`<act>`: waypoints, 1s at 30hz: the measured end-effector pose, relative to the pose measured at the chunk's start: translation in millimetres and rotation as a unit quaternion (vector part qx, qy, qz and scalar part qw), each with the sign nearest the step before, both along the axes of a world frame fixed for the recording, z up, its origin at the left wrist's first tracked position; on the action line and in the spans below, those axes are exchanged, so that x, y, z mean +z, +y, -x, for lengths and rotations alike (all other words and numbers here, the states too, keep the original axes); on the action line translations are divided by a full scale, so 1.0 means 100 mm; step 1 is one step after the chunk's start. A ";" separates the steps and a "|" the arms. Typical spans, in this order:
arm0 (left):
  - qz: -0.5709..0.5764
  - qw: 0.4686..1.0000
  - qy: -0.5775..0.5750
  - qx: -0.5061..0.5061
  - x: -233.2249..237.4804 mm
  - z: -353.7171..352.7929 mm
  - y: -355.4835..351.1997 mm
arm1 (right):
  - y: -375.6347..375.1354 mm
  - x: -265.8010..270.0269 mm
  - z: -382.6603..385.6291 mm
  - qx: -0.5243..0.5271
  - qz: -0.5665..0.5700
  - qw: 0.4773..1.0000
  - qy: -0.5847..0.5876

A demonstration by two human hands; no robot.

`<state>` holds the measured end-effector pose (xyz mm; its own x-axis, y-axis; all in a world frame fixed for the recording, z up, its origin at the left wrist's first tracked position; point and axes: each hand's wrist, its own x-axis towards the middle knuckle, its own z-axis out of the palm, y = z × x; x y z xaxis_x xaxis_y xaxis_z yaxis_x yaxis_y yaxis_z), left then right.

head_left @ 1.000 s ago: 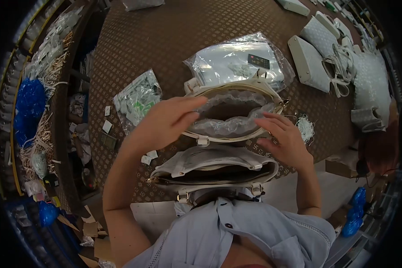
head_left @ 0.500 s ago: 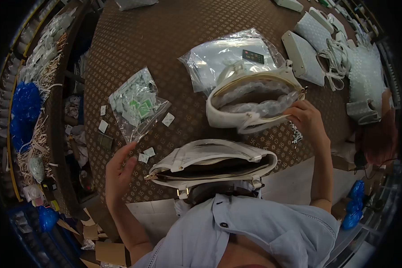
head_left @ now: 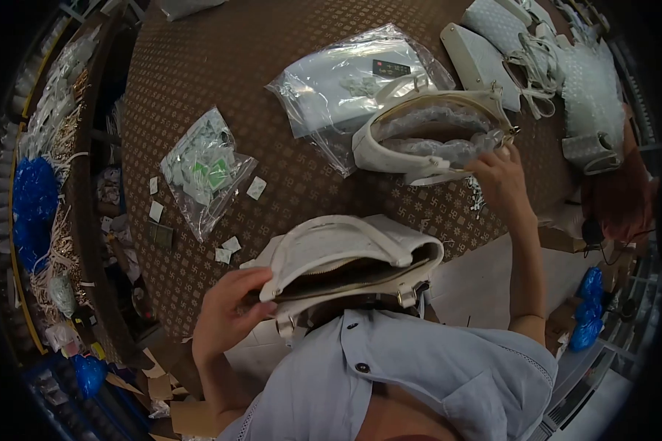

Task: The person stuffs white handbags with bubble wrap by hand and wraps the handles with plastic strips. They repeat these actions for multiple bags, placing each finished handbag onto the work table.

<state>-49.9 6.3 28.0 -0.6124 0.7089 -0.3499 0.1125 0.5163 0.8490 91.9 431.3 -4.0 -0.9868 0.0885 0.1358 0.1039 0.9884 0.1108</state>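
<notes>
A white handbag [head_left: 331, 246] with its zip undone stands at the near table edge, close to my body. My left hand [head_left: 232, 305] pinches its left end between thumb and fingers. Farther off, a second white handbag [head_left: 390, 156] gapes upward, with clear bubbly plastic inside. At that bag's right end, my right hand [head_left: 504, 176] has its fingers closed on the rim, near the zip end. A clear plastic bag of small white and green packets [head_left: 206, 173] lies left of both handbags, with several loose white packets [head_left: 257, 187] around it.
Behind the far handbag lies a clear plastic sleeve [head_left: 338, 81] with a black card [head_left: 391, 68] on it. White boxy bags [head_left: 474, 62], coiled straps and bubble wrap [head_left: 592, 95] crowd the right. A packed shelf [head_left: 88, 220] borders the left side.
My left hand has moved from beside the plastic packet bag to the near handbag's left end, which now sits tilted. My right hand stays at the far handbag's rim. The view has shifted.
</notes>
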 end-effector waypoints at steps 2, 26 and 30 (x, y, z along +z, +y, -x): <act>-0.037 0.994 0.067 -0.073 -0.15 -0.04 -0.02 | -0.08 -0.02 0.01 0.050 0.013 0.999 0.006; -0.035 0.975 0.215 -0.049 -0.38 -0.16 0.22 | -1.14 -0.11 0.15 0.074 0.081 0.992 -0.069; 0.029 0.963 0.260 0.058 -0.52 -0.19 0.19 | -1.08 -0.18 0.37 0.081 -0.010 0.985 -0.152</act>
<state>-30.9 25.1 -23.8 -0.7898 0.6133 -0.0116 0.4533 0.5963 0.6626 55.2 323.6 -21.6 -0.9830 -0.0723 -0.1687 -0.0952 0.9867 0.1318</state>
